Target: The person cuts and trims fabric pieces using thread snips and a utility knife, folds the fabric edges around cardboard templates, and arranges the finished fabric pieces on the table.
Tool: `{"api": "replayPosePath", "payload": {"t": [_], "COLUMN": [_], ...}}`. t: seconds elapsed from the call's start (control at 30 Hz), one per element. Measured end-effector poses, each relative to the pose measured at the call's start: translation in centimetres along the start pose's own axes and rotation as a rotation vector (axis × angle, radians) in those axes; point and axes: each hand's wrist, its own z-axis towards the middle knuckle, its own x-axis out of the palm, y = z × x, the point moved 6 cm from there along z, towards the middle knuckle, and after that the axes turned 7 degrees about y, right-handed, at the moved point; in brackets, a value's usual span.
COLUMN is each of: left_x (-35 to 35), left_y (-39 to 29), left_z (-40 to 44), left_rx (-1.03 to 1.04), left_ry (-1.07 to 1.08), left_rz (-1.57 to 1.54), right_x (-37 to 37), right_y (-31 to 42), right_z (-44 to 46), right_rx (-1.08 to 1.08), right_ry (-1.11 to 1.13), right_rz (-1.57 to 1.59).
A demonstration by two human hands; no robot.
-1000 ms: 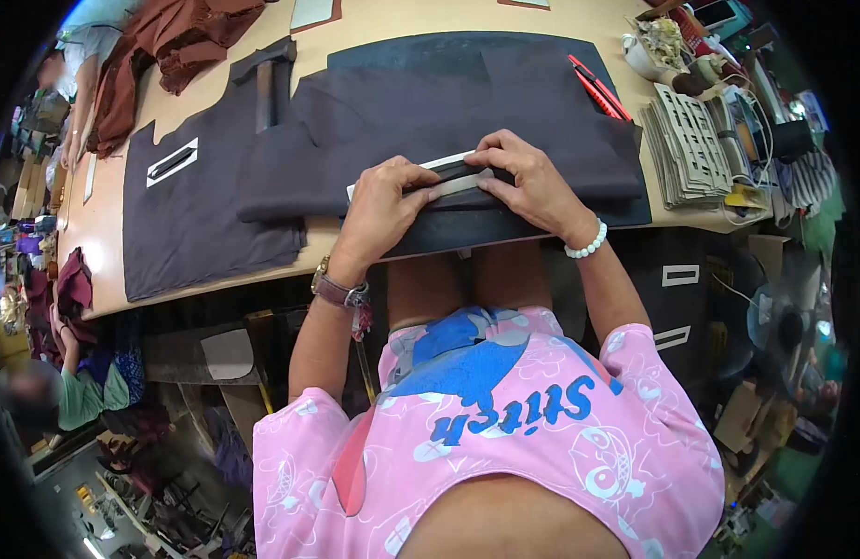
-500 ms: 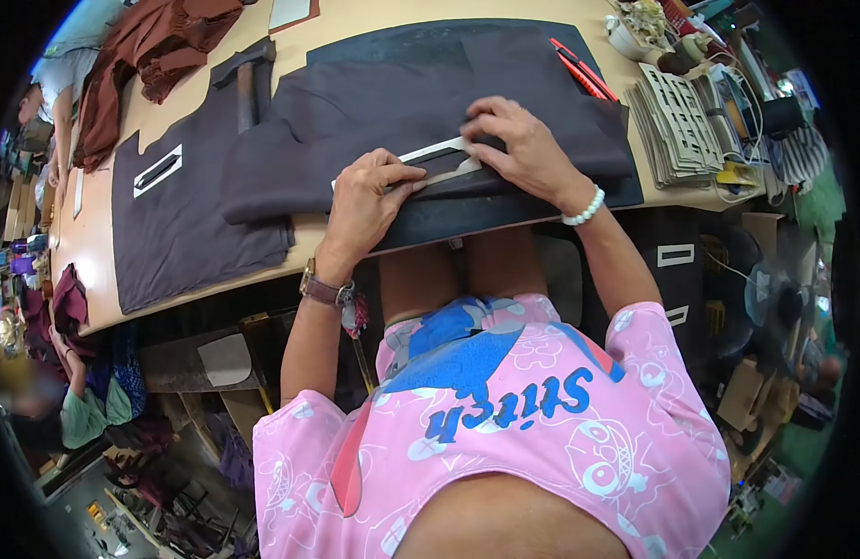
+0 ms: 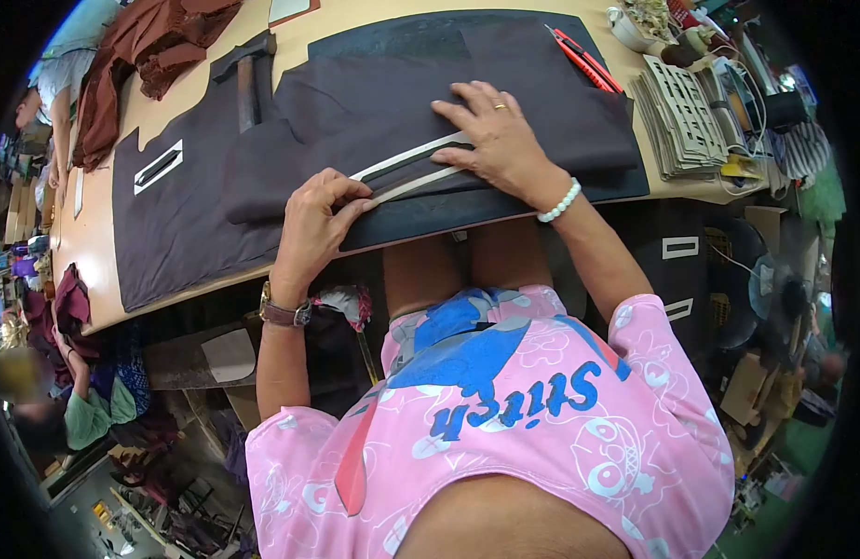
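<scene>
A dark brown leather-like sheet (image 3: 374,102) lies in folds over a black mat (image 3: 420,216). Near its front edge is a long slot bordered by a white strip (image 3: 413,153). My left hand (image 3: 316,219) pinches the left end of the narrow pale edge strip (image 3: 416,184) along the slot's near side. At the slot's right end, my right hand (image 3: 495,140) rests with fingers spread on the sheet and its thumb over the strips. The strips' right ends are hidden under it.
Red cutters (image 3: 583,61) lie at the sheet's back right. A hammer (image 3: 247,88) rests on it at left, near a white-framed slot (image 3: 158,168). Stacked card templates (image 3: 677,121) stand on the right. Another person's arm (image 3: 62,140) is at the far left.
My left hand has moved left along the slot, and the pale near strip now lies straighter. My right hand has opened, its fingers spreading over the sheet.
</scene>
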Motion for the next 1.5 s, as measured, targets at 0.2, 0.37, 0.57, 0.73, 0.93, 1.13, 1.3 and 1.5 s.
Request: {"api": "replayPosePath", "payload": {"t": [0.2, 0.37, 0.57, 0.73, 0.93, 1.13, 1.3, 1.5], "left_x": [-0.1, -0.8, -0.7, -0.6, -0.6, -3.1, -5.7, -5.3], "left_y": [0.3, 1.4, 1.7, 1.7, 1.4, 3.0, 7.3, 8.9], "left_z": [-0.6, -2.2, -2.4, -2.8, -3.1, 0.1, 7.2, 11.1], "left_rx": [-0.038, -0.061, -0.058, -0.034, -0.031, 0.004, -0.088, -0.184], "left_ry": [-0.033, -0.112, -0.130, -0.168, -0.191, -0.085, -0.467, -0.577], "left_rz": [0.004, -0.096, -0.126, -0.092, -0.107, 0.094, 0.334, 0.155], "right_x": [2.4, 0.7, 1.5, 3.1, 2.8, 1.9, -1.0, -1.8], "right_y": [6.0, 1.6, 4.8, 8.7, 7.5, 8.2, 5.2, 1.8], "right_z": [2.2, 0.3, 1.6, 3.0, 2.8, 3.3, 6.3, 13.3], "right_rx": [-0.096, 0.004, -0.059, -0.132, -0.094, -0.087, -0.002, -0.011], "right_ry": [0.003, -0.042, -0.002, -0.012, 0.063, 0.141, 0.068, -0.044], "right_rz": [0.055, 0.011, 0.036, 0.076, 0.129, 0.106, 0.373, 0.314]}}
